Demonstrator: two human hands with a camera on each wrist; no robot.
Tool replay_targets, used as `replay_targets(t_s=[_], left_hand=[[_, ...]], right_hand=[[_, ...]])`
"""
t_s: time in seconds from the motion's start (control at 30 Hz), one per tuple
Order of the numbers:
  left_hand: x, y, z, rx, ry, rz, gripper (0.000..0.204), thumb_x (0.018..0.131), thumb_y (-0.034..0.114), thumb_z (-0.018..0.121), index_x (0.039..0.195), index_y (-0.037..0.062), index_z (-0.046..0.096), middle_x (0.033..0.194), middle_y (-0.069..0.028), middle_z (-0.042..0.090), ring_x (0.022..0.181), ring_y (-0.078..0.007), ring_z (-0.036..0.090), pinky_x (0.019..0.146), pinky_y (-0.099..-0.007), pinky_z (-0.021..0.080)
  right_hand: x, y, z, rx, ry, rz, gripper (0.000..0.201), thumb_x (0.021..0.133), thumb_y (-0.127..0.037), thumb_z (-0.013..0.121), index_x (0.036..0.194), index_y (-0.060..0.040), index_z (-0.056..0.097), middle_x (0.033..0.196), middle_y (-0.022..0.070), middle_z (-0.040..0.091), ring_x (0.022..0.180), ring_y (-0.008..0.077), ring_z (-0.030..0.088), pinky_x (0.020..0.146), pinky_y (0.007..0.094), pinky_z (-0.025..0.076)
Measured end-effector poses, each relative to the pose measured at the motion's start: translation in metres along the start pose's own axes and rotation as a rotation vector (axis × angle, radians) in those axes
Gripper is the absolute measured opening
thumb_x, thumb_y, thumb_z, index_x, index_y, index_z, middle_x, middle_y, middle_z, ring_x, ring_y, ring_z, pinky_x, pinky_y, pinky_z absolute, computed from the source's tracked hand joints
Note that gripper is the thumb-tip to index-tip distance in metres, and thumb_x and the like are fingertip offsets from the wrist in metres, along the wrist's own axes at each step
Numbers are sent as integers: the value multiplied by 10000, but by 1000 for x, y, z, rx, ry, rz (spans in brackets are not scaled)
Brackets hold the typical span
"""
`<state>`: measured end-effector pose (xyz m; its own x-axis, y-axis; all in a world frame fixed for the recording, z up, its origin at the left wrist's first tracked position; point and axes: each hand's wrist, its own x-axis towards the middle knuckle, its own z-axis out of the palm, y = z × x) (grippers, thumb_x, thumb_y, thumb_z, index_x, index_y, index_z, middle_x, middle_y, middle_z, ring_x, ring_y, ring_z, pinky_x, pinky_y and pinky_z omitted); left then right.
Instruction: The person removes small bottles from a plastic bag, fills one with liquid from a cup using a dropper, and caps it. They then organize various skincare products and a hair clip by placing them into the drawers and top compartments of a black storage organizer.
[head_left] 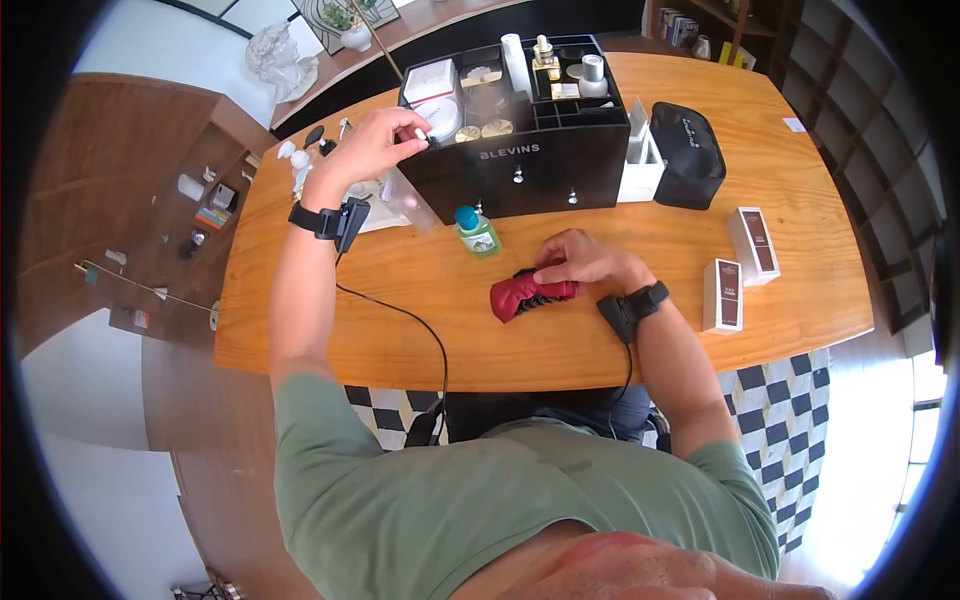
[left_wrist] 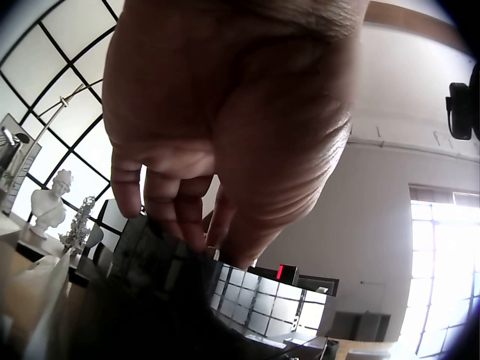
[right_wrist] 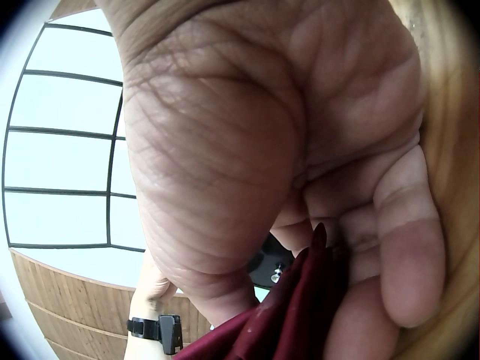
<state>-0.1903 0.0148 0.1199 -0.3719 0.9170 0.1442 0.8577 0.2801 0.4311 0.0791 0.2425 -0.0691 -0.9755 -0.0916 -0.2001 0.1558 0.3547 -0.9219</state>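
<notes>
My left hand (head_left: 372, 142) is over the front left corner of a black organizer box (head_left: 430, 180) marked BLEVINS. Its thumb and fingertips pinch a small whitish item (head_left: 421, 134), mostly hidden by the fingers; I cannot tell its kind. Just behind them, a round white container (head_left: 440, 118) sits in the box. Low on the table, my right hand (head_left: 578, 258) grips a dark red satin cloth item (head_left: 515, 297) with a ruffled black edge. Its shiny folds (right_wrist: 292, 315) show between thumb and fingers in the right wrist view.
A small green bottle (head_left: 479, 238) with a blue cap stands before the organizer. To the right are a black mesh case (head_left: 688, 160), a white holder (head_left: 642, 178) and two small boxes (head_left: 724, 297). Several bottles crowd the table's left end. Cables (head_left: 410, 313) trail from both wrists.
</notes>
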Motion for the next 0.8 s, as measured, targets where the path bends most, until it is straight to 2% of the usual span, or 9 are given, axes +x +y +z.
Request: replay_targets(t_s=[0.13,0.23,0.33,0.4,0.5,0.57,0.67,0.73,0.8], left_hand=[[0,2,0,-16,8,-18,266,922,81,758,1162,-24,710,999,-59,708,892,-128,643,811,-293,524],[-3,8,0,-70,76,1,270,895,83,786,1136,-15,713,981,-59,693,896,-143,646,822,-294,526],[-11,26,1,121,398,153,321,825,179,857,1037,-6,702,938,-97,668,863,-217,653,766,-342,531],[-28,53,8,113,322,163,262,826,115,841,1014,5,696,940,-76,644,839,-184,637,782,-318,539],[-52,88,32,81,101,187,274,822,122,836,1028,11,693,955,-94,646,824,-219,658,759,-344,553],[-63,91,51,260,-59,242,316,856,145,806,1125,32,684,1084,-133,619,905,-314,684,781,-389,564],[-68,85,80,372,-104,254,310,895,117,758,1181,38,666,1128,-143,596,924,-359,673,804,-420,562],[-68,84,88,362,-134,121,292,913,63,716,1199,36,657,1155,-143,585,972,-380,662,844,-448,550],[-67,78,91,323,-130,128,291,911,46,708,1198,35,658,1152,-143,591,987,-380,659,849,-446,550]], right_hand=[[-5,-11,-3,-59,26,-23,414,827,-356,817,1030,0,761,876,107,734,707,176,695,622,307,563],[-6,-16,-5,-125,-9,35,419,872,-316,826,1128,5,743,989,99,759,872,185,708,716,305,573],[-5,-12,-4,-92,-31,70,437,871,-330,824,1137,6,739,996,101,759,898,195,711,740,309,580],[-6,-10,-2,-45,-14,45,396,855,-364,787,1022,-6,762,860,96,740,723,180,705,637,306,571],[-12,-25,-7,-30,-53,105,468,865,-334,830,1156,18,724,999,121,751,759,182,711,639,299,585],[-15,-27,-6,-23,-46,93,420,869,-344,802,1093,7,742,934,110,746,738,181,710,636,302,584],[-17,-28,-5,-12,-42,77,381,874,-350,773,1035,-5,760,871,99,743,719,179,709,633,304,582],[-17,-29,-5,-5,-39,72,379,876,-346,771,1040,-5,759,874,100,743,720,178,709,634,303,583],[-18,-29,-5,-3,-38,74,374,880,-340,767,1049,-6,759,867,98,746,720,176,711,635,300,584]])
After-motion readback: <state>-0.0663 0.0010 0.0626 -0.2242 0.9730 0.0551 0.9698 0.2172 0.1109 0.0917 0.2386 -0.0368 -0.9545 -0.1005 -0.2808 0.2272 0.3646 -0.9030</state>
